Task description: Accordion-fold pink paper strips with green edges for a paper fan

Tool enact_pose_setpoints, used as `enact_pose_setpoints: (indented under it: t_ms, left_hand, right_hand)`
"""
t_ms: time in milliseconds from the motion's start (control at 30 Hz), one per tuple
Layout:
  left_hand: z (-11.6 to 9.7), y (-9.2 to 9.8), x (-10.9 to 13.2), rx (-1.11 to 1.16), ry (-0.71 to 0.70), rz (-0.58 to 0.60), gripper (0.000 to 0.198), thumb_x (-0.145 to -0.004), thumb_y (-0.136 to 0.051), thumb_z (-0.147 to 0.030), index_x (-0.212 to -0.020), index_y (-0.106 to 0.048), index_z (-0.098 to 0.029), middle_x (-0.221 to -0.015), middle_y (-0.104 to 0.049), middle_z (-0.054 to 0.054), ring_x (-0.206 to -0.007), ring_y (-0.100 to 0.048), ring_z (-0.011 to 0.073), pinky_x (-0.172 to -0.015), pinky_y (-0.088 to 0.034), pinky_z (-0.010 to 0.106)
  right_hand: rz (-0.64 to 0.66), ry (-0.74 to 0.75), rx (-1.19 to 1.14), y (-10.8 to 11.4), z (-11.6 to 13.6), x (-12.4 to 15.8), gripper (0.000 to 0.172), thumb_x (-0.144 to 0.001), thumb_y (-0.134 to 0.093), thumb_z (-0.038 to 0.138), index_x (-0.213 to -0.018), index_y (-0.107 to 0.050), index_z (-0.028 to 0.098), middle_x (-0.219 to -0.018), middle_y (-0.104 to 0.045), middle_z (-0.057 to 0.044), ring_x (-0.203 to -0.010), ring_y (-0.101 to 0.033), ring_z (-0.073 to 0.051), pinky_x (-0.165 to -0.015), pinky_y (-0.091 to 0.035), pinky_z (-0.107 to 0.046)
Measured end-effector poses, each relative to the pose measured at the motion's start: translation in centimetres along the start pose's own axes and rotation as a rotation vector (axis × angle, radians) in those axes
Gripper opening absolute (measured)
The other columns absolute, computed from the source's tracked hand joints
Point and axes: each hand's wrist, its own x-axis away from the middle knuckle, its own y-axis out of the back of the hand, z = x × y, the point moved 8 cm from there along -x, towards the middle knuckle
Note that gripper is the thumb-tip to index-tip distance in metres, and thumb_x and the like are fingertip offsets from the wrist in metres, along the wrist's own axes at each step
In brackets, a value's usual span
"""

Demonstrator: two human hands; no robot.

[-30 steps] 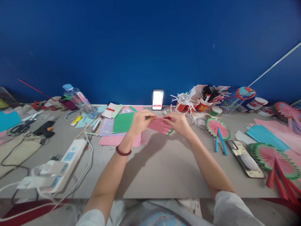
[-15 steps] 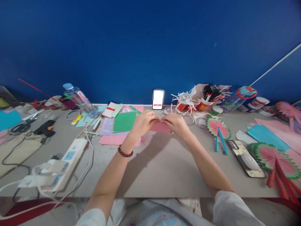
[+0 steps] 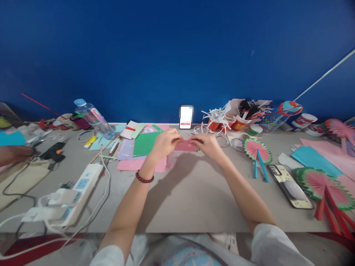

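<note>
A small piece of pinkish-red paper is stretched between my two hands, just above the table. My left hand pinches its left end, fingers closed. At the other end, my right hand grips the paper between thumb and fingers, with a bit of green showing by the fingertips. Left of my left hand lie a green sheet and a pink sheet. To the right of my right hand is a finished-looking pink paper fan with a green zigzag edge and blue sticks.
A phone leans on the blue wall. Cups of pens and paper strips stand back right. A power strip, a bottle and another person's hand are at left. A patterned phone lies at right.
My hands have moved slightly apart, and more of the pinkish-red paper shows between them. Another person's hand has come in at the left, over the scissors.
</note>
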Motion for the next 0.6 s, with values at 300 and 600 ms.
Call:
enact_pose_setpoints:
  t_ms: [300, 600]
  left_hand:
    - [0.3, -0.9, 0.0, -0.059, 0.024, 0.094, 0.015, -0.087, -0.057, -0.018, -0.078, -0.069, -0.018, -0.076, -0.061, 0.002, -0.076, -0.054, 0.0161, -0.065, -0.039, 0.027]
    - [-1.3, -0.9, 0.0, -0.182, -0.149, 0.03, 0.024, -0.093, -0.048, -0.022, -0.082, -0.07, -0.019, -0.074, -0.061, 0.004, -0.077, -0.051, 0.0173, -0.065, -0.037, 0.029]
  right_hand:
    - [-0.022, -0.006, 0.075, -0.9, -0.5, 0.1, 0.017, -0.081, -0.057, 0.012, -0.073, -0.07, 0.02, -0.072, -0.071, -0.001, -0.069, -0.063, -0.015, -0.065, -0.042, -0.023]
    - [0.038, 0.029, -0.006, -0.8, -0.3, -0.1, 0.011, -0.082, -0.063, 0.021, -0.087, -0.073, 0.021, -0.085, -0.074, -0.004, -0.076, -0.066, -0.017, -0.071, -0.047, -0.026]
